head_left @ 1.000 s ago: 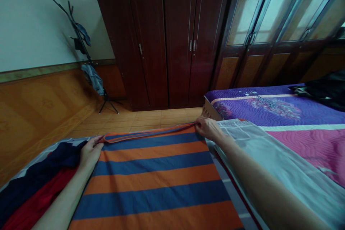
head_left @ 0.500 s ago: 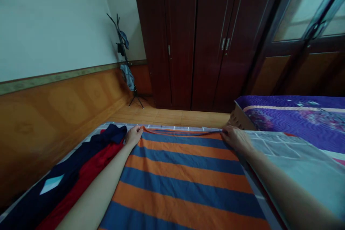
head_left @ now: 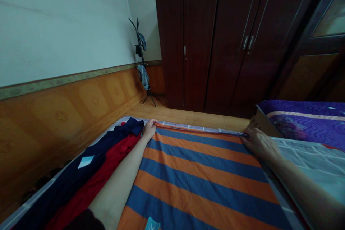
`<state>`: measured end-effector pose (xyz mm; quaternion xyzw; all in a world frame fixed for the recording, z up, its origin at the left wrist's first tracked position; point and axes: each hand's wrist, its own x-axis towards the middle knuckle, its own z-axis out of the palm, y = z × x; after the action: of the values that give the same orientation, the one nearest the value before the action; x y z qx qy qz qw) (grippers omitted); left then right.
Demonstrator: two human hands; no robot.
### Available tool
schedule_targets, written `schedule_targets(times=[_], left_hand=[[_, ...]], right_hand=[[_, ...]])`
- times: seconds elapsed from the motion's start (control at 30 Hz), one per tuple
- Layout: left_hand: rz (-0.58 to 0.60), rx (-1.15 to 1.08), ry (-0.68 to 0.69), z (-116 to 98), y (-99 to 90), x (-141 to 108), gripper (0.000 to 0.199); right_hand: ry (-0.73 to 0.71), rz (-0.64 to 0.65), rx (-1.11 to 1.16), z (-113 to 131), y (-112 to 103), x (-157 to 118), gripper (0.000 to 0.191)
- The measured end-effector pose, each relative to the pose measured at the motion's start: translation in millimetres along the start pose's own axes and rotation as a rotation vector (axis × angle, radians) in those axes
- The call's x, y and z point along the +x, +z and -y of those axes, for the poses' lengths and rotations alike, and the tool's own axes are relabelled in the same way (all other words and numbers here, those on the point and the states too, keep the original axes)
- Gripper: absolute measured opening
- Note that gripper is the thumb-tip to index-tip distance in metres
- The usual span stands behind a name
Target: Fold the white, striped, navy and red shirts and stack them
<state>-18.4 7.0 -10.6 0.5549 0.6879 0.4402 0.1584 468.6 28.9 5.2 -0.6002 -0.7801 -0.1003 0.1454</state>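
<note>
An orange and blue striped cloth (head_left: 199, 165) lies spread out in front of me, its far edge drawn straight between my hands. My left hand (head_left: 149, 128) pinches the far left corner. At the far right corner, my right hand (head_left: 258, 143) grips the same edge, fingertips closed on the fabric. A small light-blue patch (head_left: 152, 224) shows on the cloth near the bottom of the view. Beside my left forearm lie a dark navy garment (head_left: 67, 176) with a pale label (head_left: 85, 162) and a red garment (head_left: 107, 169).
Beneath the fabrics is a bed with a pale checked sheet (head_left: 302, 158). A purple quilted bed (head_left: 304, 115) stands at the right. Beyond are a dark wooden wardrobe (head_left: 199, 43) and a coat rack (head_left: 142, 57) in the corner; a wood-panelled wall (head_left: 88, 97) runs along the left.
The view has turned left, so everything sits further right. The cloth's far edge, sagging before, is now pulled straighter and flatter. Both hands keep their hold. The light-blue patch has come into view.
</note>
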Motion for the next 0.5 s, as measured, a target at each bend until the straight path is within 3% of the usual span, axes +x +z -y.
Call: schedule_targets(times=[0.2,0.4,0.5], left_hand=[[-0.001,-0.077,0.090,-0.3,1.0,-0.6,0.041],[0.054,-0.081,0.151,-3.4,1.0,-2.7,0.040],[0.089,-0.078,0.164,-3.9,1.6,-3.6,0.038]], right_hand=[[0.042,0.054,0.034,-5.0,-3.2,1.9,0.021],[0.133,0.128,0.142,-1.7,-6.7,7.6,0.015],[0.227,0.197,0.185,-2.8,-7.1,12.2,0.026]])
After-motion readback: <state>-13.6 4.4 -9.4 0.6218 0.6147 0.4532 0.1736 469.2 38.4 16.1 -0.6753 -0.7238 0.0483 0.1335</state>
